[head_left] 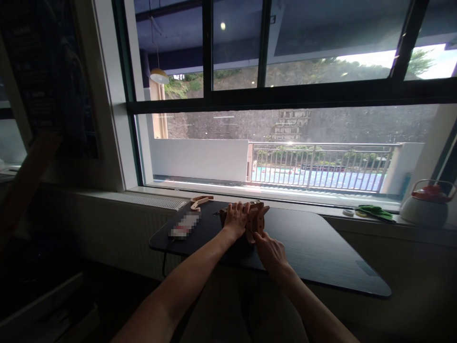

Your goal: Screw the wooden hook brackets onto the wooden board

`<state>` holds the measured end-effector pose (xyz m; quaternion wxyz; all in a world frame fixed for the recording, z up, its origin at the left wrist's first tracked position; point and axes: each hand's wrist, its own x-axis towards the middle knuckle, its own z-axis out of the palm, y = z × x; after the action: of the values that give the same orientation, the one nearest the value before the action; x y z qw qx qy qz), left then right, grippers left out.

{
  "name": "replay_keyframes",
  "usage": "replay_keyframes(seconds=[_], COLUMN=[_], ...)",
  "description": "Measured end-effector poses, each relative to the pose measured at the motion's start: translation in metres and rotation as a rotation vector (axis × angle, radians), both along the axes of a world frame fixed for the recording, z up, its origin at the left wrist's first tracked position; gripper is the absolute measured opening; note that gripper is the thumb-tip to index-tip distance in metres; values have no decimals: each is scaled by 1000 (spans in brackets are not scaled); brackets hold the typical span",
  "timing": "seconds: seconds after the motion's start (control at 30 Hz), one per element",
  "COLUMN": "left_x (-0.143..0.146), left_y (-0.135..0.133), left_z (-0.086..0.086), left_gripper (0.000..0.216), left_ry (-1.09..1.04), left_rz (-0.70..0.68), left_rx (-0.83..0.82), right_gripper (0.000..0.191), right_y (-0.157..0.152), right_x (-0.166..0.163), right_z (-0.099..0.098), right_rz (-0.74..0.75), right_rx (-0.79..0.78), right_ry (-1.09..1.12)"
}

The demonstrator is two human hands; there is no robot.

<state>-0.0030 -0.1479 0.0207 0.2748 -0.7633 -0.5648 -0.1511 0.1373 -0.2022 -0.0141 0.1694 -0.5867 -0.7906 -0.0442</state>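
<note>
A small wooden model (256,215) made of flat plywood pieces stands on the dark tabletop (314,243) near the window. My left hand (235,218) lies on top of its left part, fingers curled over it. My right hand (267,247) reaches up from below and pinches the lower right side of the model. Both forearms stretch forward from the bottom of the view. A loose curved wooden piece (200,202) lies on the table's far left corner.
A blurred flat item (183,225) with a cable lies at the table's left. On the windowsill sit a white kettle with an orange lid (426,202) and a green object (373,211). A radiator grille (153,200) runs under the large window.
</note>
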Motion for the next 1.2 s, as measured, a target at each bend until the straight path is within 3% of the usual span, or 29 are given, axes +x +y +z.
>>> replay_keyframes(seconds=[0.6,0.73,1.03,1.2], left_x=[0,1,1,1], left_y=[-1,-2,-4,-4], left_z=[0,1,3,3], left_gripper=[81,79,81,83], left_ry=[-1,-3,3,6], left_rz=[4,7,10,11], left_rx=[-8,-9,-11,-21], right_gripper=[24,33,24,26], right_y=[8,12,6,6], right_x=[2,4,-2,-4], right_z=[-11,-14,1,-4], right_rz=[-55,-68,-37,-41], right_rx=[1,-28,8,-11], right_ry=[78,88,59,53])
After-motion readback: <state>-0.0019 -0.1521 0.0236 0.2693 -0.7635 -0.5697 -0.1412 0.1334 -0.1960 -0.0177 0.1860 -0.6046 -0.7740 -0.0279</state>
